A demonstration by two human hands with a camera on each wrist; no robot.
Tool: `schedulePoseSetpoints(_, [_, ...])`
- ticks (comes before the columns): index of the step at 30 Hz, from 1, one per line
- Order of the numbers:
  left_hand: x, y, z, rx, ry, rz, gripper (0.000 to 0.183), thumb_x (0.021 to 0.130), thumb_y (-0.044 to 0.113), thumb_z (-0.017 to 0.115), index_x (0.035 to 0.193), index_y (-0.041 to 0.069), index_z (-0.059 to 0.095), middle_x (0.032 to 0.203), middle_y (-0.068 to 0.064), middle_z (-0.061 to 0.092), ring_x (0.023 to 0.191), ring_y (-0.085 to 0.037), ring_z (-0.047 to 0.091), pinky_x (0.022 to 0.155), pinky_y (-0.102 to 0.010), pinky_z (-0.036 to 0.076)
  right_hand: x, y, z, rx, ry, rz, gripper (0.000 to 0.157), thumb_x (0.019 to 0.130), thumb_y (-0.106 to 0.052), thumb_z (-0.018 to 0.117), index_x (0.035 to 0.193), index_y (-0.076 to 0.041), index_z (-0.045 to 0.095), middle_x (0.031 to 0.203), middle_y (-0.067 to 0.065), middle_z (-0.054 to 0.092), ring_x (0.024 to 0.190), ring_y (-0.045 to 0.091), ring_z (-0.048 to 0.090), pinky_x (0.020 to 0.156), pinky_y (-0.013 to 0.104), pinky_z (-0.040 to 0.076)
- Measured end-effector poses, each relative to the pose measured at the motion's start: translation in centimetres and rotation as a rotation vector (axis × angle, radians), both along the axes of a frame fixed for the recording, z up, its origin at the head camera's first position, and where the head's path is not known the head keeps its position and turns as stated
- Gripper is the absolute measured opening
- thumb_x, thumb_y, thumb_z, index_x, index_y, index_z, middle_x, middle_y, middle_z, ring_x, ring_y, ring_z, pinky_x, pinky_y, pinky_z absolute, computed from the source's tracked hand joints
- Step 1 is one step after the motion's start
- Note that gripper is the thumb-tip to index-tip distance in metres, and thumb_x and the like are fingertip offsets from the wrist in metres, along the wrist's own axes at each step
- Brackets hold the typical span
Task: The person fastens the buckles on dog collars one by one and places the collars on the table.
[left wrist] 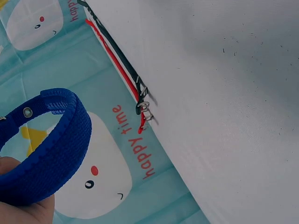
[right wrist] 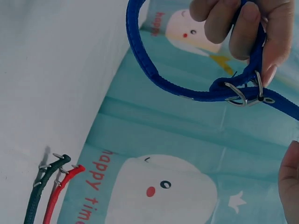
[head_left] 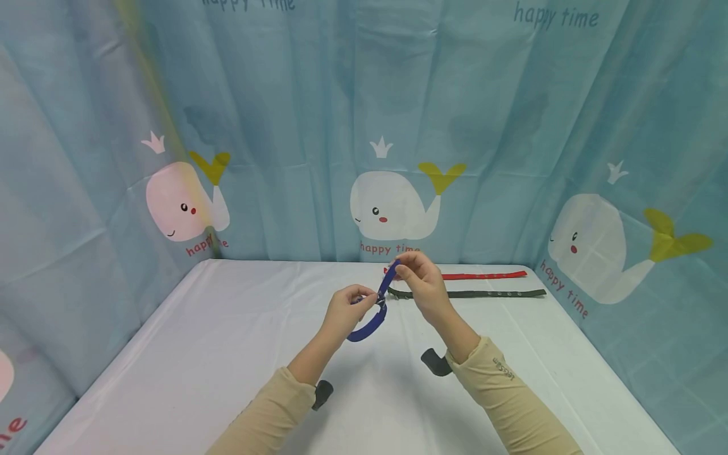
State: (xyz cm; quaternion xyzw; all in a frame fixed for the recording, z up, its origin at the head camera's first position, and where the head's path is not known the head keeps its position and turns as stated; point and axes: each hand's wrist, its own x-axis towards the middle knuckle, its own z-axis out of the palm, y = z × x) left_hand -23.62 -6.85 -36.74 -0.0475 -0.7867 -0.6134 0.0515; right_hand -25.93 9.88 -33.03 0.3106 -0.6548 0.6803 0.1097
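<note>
A blue collar (head_left: 368, 330) with a metal buckle (right wrist: 245, 95) and eyelets is bent into a loop, held up above the table. My left hand (head_left: 344, 311) grips it beside the buckle, with fingers inside the loop in the right wrist view. Higher up and to the right, my right hand (head_left: 423, 284) pinches the strap's free end between thumb and fingers. In the left wrist view the band (left wrist: 70, 140) curves round close to the camera, and only part of the left hand shows. The strap passes through the buckle's frame.
At the table's back right lie a red collar (head_left: 483, 276) and a dark green collar (head_left: 495, 294), stretched side by side with metal buckles at their left ends. A white cloth covers the table (head_left: 170, 366). Blue curtains with whale prints (head_left: 392, 205) enclose three sides.
</note>
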Motion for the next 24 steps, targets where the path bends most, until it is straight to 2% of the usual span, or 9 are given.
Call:
schedulePoseSetpoints(4, [-0.1, 0.0, 0.0, -0.006, 0.000, 0.004, 0.017, 0.086, 0.023, 0.062, 0.094, 0.008, 0.065, 0.058, 0.001, 0.049, 0.054, -0.013, 0.041, 0.050, -0.025, 0.033, 0.1, -0.2, 0.1, 0.019, 0.012, 0.000, 0.020, 0.091, -0.002, 0.052, 0.103, 0.013, 0.048, 0.091, 0.003, 0.057, 0.082, 0.009, 0.059, 0.081, 0.028, 0.050])
schedulePoseSetpoints(10, [-0.2, -0.1, 0.0, -0.012, 0.020, -0.001, 0.019, 0.086, 0.022, 0.062, 0.098, 0.007, 0.060, 0.059, -0.002, 0.052, 0.055, -0.014, 0.043, 0.052, -0.026, 0.033, 0.0, -0.6, 0.4, 0.099, 0.049, -0.017, 0.018, 0.091, -0.002, 0.053, 0.102, 0.011, 0.050, 0.095, 0.015, 0.058, 0.085, 0.009, 0.058, 0.081, 0.031, 0.050])
schedulePoseSetpoints(14, [-0.2, -0.2, 0.1, -0.009, 0.028, -0.003, 0.019, 0.088, 0.020, 0.059, 0.100, 0.006, 0.056, 0.057, -0.002, 0.051, 0.054, -0.015, 0.044, 0.055, -0.026, 0.035, 0.0, -0.9, 0.3, 0.142, 0.034, -0.036, 0.018, 0.091, -0.004, 0.054, 0.103, 0.009, 0.051, 0.096, 0.019, 0.057, 0.087, 0.010, 0.057, 0.081, 0.027, 0.049])
schedulePoseSetpoints(17, [-0.1, -0.2, 0.0, 0.011, 0.038, -0.012, 0.018, 0.090, 0.017, 0.055, 0.102, 0.003, 0.051, 0.055, 0.000, 0.049, 0.055, -0.017, 0.047, 0.060, -0.028, 0.038, 0.0, -1.1, 0.2, 0.176, 0.012, -0.034, 0.018, 0.091, -0.006, 0.054, 0.104, 0.007, 0.052, 0.096, 0.019, 0.058, 0.087, 0.013, 0.057, 0.080, 0.026, 0.049])
schedulePoseSetpoints(24, [0.0, -0.4, -0.4, 0.060, 0.052, -0.028, 0.012, 0.091, 0.008, 0.049, 0.098, 0.001, 0.043, 0.054, -0.001, 0.048, 0.054, -0.014, 0.046, 0.064, -0.030, 0.038, 0.2, -1.6, -0.4, 0.231, -0.012, -0.001, 0.020, 0.091, -0.009, 0.054, 0.105, 0.004, 0.052, 0.094, 0.018, 0.057, 0.083, 0.021, 0.058, 0.078, 0.033, 0.051])
